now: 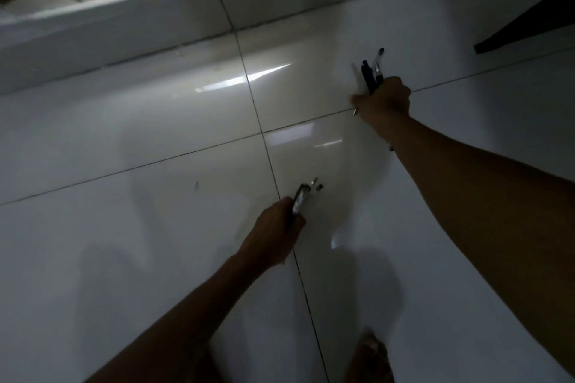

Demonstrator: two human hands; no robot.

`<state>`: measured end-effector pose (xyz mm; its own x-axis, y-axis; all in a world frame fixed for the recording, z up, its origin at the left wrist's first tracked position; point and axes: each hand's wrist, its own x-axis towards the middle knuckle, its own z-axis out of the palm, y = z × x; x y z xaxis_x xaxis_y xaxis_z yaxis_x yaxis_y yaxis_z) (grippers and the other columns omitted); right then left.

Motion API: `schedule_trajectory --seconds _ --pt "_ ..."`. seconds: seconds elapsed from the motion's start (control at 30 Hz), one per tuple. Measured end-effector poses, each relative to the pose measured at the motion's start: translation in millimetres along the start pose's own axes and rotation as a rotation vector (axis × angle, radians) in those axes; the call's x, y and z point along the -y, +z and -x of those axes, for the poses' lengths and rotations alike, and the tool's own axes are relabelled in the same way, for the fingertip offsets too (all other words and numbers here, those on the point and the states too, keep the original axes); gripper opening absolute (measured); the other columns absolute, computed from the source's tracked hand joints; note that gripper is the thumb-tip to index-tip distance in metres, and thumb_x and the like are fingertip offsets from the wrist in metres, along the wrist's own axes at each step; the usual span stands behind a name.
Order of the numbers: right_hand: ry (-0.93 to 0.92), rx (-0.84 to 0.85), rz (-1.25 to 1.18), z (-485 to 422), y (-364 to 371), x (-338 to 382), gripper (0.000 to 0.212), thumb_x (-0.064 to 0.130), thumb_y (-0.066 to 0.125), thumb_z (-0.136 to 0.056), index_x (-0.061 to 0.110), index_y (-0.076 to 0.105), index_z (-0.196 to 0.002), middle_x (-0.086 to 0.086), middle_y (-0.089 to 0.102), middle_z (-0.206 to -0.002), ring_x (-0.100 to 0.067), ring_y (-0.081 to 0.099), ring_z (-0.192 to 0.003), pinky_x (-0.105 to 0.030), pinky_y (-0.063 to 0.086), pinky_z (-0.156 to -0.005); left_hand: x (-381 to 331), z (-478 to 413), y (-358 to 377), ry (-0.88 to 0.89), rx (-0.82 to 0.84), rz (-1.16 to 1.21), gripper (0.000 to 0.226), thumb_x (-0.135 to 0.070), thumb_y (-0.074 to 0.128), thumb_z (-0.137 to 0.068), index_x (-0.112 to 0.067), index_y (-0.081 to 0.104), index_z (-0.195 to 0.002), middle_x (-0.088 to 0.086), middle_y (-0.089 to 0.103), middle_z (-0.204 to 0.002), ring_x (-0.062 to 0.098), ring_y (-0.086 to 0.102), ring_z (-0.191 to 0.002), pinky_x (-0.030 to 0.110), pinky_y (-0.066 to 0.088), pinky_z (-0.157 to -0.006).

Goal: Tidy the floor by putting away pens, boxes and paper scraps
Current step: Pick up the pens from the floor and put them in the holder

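Two hands are out over the white tiled floor [155,134] on my feed. The left hand [277,230], near and central, has its fingers curled round a single pen [299,199], whose tip points away toward a few small bits [317,185] lying just beyond it on the tile. The right hand [385,99], farther off and to the right, is fisted round a bundle of pens [373,71] that stick out toward the far side.

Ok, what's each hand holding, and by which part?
The right hand grips a bundle of pens around their lower part, tops sticking out. The left hand grips a single pen by one end; which end cannot be told.
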<state>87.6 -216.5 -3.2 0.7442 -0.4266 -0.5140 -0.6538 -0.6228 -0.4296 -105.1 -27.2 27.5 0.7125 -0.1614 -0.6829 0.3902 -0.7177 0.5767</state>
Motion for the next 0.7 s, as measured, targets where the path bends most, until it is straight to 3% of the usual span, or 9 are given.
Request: schedule_trajectory --seconds 0.13,0.2,0.27,0.37,0.43,0.57,0.7 --pt "-0.009 0.038 0.038 8 -1 -2 0.055 0.025 0.070 -0.084 -0.001 0.049 -0.128 -0.019 0.056 -0.128 -0.032 0.062 -0.106 -0.032 0.053 -0.077 -5 -19 -9 -0.113 -0.037 0.232 0.017 -0.014 0.044 -0.098 -0.011 0.053 -0.111 -0.007 0.058 -0.082 0.012 0.053 -0.068 0.010 0.043 -0.053" --pt "-0.007 0.065 -0.052 19 1 -5 0.051 0.027 0.064 -0.086 -0.001 0.050 -0.127 -0.016 0.059 -0.121 -0.030 0.063 -0.099 -0.028 0.050 -0.070 -5 -25 -13 -0.134 -0.032 0.409 0.012 -0.014 0.041 -0.099 -0.011 0.051 -0.106 -0.003 0.062 -0.074 0.016 0.056 -0.065 0.028 0.049 -0.064" --pt "0.065 0.127 -0.186 34 4 -9 0.043 0.027 0.055 -0.087 0.001 0.055 -0.121 -0.010 0.062 -0.106 -0.025 0.060 -0.083 -0.028 0.046 -0.060 -8 -25 -20 -0.121 -0.029 0.556 0.011 -0.014 0.041 -0.100 -0.011 0.050 -0.103 0.004 0.061 -0.072 0.017 0.058 -0.063 0.037 0.050 -0.067" --pt "0.193 0.276 -0.399 63 5 -17 0.023 0.024 0.049 -0.088 0.005 0.061 -0.095 -0.006 0.058 -0.071 -0.018 0.049 -0.054 -0.021 0.036 -0.045 -20 -21 -31 -0.178 -0.011 0.780 0.017 -0.015 0.038 -0.102 -0.007 0.051 -0.109 0.008 0.061 -0.074 0.012 0.061 -0.055 0.030 0.056 -0.060" --pt "0.258 0.382 -0.525 88 1 -20 0.015 0.019 0.047 -0.089 0.010 0.055 -0.081 -0.002 0.046 -0.057 -0.015 0.040 -0.044 -0.019 0.033 -0.042 -32 -15 -37 -0.239 0.016 0.930 0.015 -0.016 0.038 -0.102 -0.010 0.051 -0.100 0.009 0.062 -0.075 0.016 0.062 -0.056 0.030 0.058 -0.057" --pt "0.267 0.509 -0.659 134 -7 -24 0.020 0.020 0.048 -0.095 0.016 0.045 -0.075 -0.001 0.038 -0.056 -0.012 0.034 -0.040 -0.017 0.030 -0.038 -45 -1 -44 -0.249 0.002 0.913 0.018 -0.018 0.040 -0.101 -0.013 0.048 -0.085 0.005 0.053 -0.066 0.013 0.053 -0.048 0.025 0.049 -0.047" --pt "0.275 0.557 -0.661 181 -31 -22 0.025 0.037 0.053 -0.096 0.014 0.053 -0.086 0.000 0.047 -0.063 -0.012 0.047 -0.045 -0.021 0.039 -0.040 -62 32 -54 -0.219 -0.054 0.784 0.020 -0.027 0.050 -0.098 -0.016 0.046 -0.082 0.000 0.045 -0.061 0.012 0.044 -0.049 0.023 0.042 -0.045"
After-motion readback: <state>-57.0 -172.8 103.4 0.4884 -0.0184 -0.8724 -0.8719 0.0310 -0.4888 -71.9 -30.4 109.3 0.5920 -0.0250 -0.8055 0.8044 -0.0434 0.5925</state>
